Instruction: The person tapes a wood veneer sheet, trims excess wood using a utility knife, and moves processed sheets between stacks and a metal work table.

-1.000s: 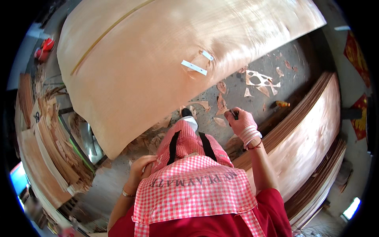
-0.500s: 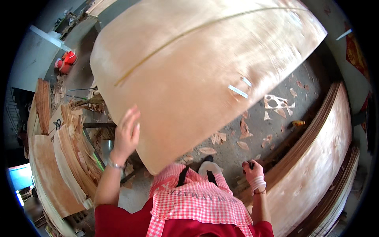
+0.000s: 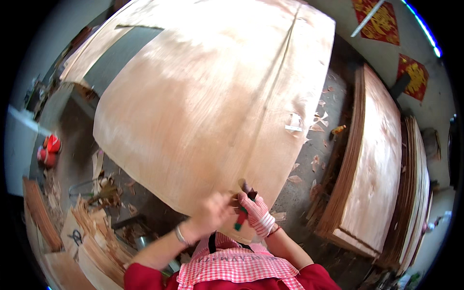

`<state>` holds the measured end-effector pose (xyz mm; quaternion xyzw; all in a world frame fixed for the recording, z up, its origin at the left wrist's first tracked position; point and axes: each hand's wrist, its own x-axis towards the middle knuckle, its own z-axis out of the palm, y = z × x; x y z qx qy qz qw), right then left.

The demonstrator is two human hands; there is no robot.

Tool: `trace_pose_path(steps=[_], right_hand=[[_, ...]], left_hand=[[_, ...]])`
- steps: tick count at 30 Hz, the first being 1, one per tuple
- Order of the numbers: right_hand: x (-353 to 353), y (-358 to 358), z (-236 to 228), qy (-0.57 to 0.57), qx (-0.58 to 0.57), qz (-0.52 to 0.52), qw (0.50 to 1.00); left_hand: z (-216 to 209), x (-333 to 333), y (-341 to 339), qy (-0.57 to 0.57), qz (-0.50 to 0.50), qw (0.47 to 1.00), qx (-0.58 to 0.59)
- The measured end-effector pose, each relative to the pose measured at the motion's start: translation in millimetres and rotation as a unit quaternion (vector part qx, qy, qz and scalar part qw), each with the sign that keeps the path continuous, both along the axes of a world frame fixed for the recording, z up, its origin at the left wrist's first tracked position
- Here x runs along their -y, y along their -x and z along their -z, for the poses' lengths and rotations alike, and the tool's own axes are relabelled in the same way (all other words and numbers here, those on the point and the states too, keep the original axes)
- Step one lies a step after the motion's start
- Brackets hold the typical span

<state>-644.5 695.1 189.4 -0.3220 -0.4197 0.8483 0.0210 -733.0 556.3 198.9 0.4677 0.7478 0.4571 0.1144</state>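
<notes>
A large pale sheet of wood veneer [image 3: 193, 101] spreads out in front of me, with a long dark line [image 3: 270, 92] running across it from the far edge toward my hands. My right hand [image 3: 257, 212], in a pink-and-white striped glove, is closed around a small hand tool [image 3: 240, 220] with red, green and dark parts; its exact kind is unclear. Beside it, over the near edge of the sheet, my left hand [image 3: 212, 211] is bare and smeared by motion, so its fingers cannot be read. Short white tape strips [image 3: 293, 127] stick to the sheet's right side.
To the right stand tall stacks of veneer sheets [image 3: 369, 164]. Veneer scraps [image 3: 295, 179] and a small yellow object [image 3: 338, 129] lie on the floor. Left are a heap of wood offcuts [image 3: 94, 232] and red containers [image 3: 50, 150].
My view has swung, so the sheet and its dark line sit at a different angle. My hands, wide apart before, have come together at the sheet's near edge; the tool now shows more clearly.
</notes>
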Motion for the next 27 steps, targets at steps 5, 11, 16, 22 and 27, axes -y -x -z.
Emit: trace_pose_path(steps=[5,11,16,22,27], right_hand=[[1,-30,-7,-0.011,0.139,0.235,0.962],[12,-159,102,-0.324,0.26,0.148,0.898],[42,-158,32,-0.111,0.279,0.09,0.95],[50,-157,0,-0.106,0.159,0.204,0.96],[88,-162,47,-0.281,0.164,0.26,0.909]], left_hand=[[20,79,-23,0.112,-0.123,0.956,0.244],[105,164,26,0.085,-0.311,0.74,0.59],[122,197,112,-0.294,-0.179,0.643,0.684],[112,256,246,-0.41,-0.269,0.702,0.517],[69,340,397,-0.404,-0.373,0.701,0.454]])
